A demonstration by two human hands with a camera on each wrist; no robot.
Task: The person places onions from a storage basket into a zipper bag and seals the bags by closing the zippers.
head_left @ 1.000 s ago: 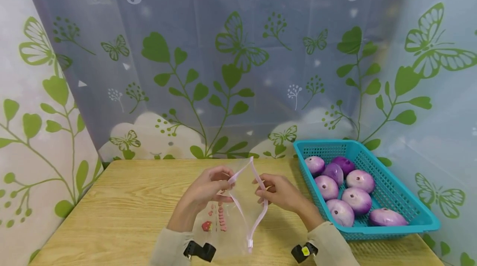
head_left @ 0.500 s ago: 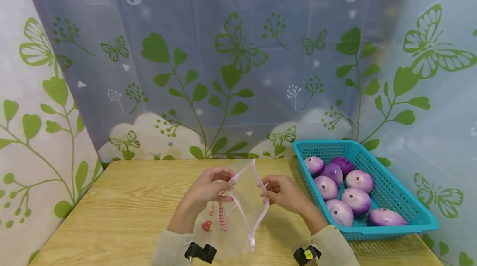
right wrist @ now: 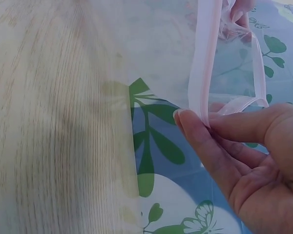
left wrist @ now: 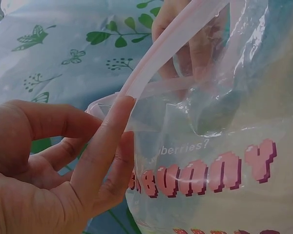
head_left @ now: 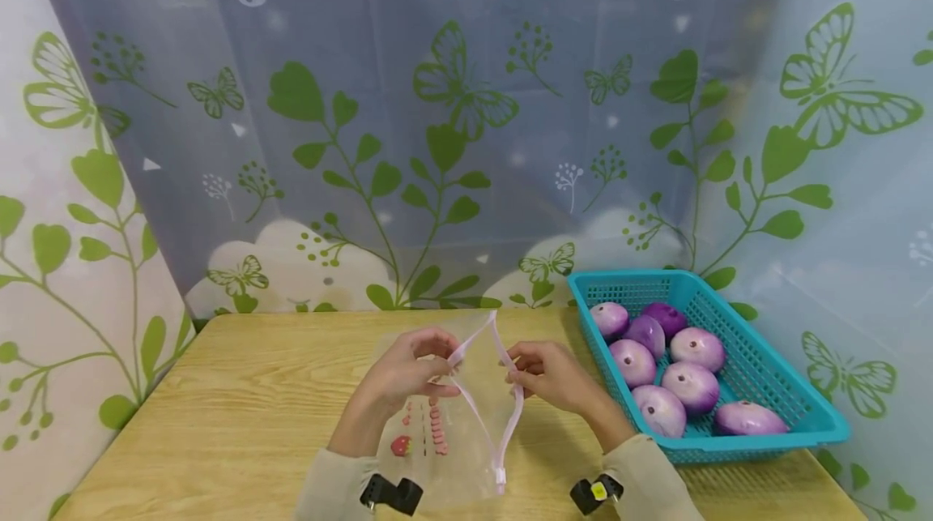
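Observation:
Between my two hands hangs a clear zip bag (head_left: 466, 456) with a pale pink zip edge and a slider near its lower end. Its mouth gapes in a diamond shape. My left hand (head_left: 411, 367) pinches the left side of the zip edge. In the left wrist view the bag (left wrist: 210, 161) carries pink block letters, and my left hand (left wrist: 73, 161) has thumb and fingers on the strip. My right hand (head_left: 550, 375) pinches the opposite edge; the right wrist view shows the right hand (right wrist: 249, 151) with thumb and finger on the strip. Nothing shows inside the bag.
A teal plastic basket (head_left: 765, 347) stands on the table's right side, holding several purple onions (head_left: 691, 387). The wooden table (head_left: 219, 424) extends left of the bag. A patterned curtain (head_left: 466, 140) hangs behind and at both sides.
My right hand has shifted slightly on its bag edge, and the bag's lower end has swung a little right. The head view has turned slightly. Both hands keep hold of the bag.

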